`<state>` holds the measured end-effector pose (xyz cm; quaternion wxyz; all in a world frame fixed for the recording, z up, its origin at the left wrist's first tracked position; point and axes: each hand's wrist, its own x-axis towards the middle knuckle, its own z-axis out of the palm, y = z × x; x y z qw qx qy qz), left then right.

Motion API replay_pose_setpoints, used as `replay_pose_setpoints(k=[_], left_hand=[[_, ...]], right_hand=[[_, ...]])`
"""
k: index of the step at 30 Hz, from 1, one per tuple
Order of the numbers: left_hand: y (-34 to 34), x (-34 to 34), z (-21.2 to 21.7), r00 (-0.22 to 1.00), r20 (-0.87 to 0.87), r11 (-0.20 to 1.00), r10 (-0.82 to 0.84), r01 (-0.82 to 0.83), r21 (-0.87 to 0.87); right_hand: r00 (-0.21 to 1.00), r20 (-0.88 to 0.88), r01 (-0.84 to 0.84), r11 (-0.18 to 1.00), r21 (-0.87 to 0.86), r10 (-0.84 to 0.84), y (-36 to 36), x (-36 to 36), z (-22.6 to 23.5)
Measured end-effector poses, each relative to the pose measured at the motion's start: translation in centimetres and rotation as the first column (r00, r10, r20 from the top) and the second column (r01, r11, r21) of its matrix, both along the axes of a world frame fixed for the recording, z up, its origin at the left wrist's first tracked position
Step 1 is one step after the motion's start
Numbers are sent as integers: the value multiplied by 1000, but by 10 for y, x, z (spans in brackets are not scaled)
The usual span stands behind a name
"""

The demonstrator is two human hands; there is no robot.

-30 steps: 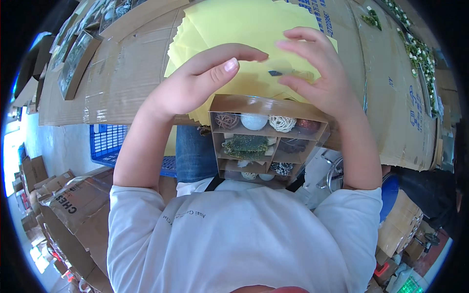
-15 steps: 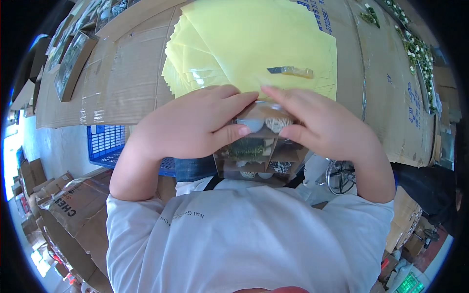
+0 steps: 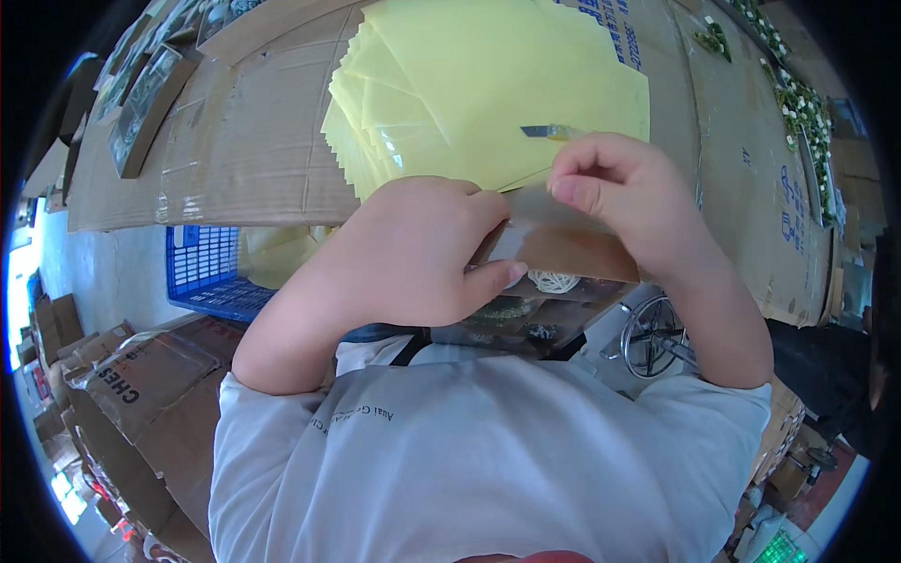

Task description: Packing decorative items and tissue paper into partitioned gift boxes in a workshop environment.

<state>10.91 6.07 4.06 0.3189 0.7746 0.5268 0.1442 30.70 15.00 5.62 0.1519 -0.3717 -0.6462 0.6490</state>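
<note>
Above the cardboard-covered table (image 3: 235,159), left hand (image 3: 413,253) grips the compartmented wooden display box (image 3: 563,253); right hand (image 3: 624,197) pinches its clear film (image 3: 535,208). Behind: yellow sheets (image 3: 488,84), utility knife (image 3: 549,131).

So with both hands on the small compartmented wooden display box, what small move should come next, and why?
Probably smooth the clear film down over the brown wooden display box: the right hand pinches the film's upper edge, while the left hand presses on the box front.

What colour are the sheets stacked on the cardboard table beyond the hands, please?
Pale yellow: the fanned stack of sheets shows clearly in the head view.
</note>
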Motion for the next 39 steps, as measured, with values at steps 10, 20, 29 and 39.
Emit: replay_pose_setpoints(k=[10, 20, 29, 39], left_hand=[[2, -6, -14, 973, 218, 996, -76, 64, 61], [3, -7, -13, 971, 129, 976, -200, 187, 108], [-13, -17, -17, 941, 278, 950, -195, 111, 293], [-82, -72, -100, 802, 504, 943, 322, -226, -242]], right_hand=[[996, 72, -18, 925, -380, 49, 13, -5, -25], [910, 387, -115, 988, -104, 147, 8, -14, -20], [666, 503, -505, 829, -240, 551, -8, -17, -56], [964, 257, -228, 296, 928, -64, 57, 12, -64]])
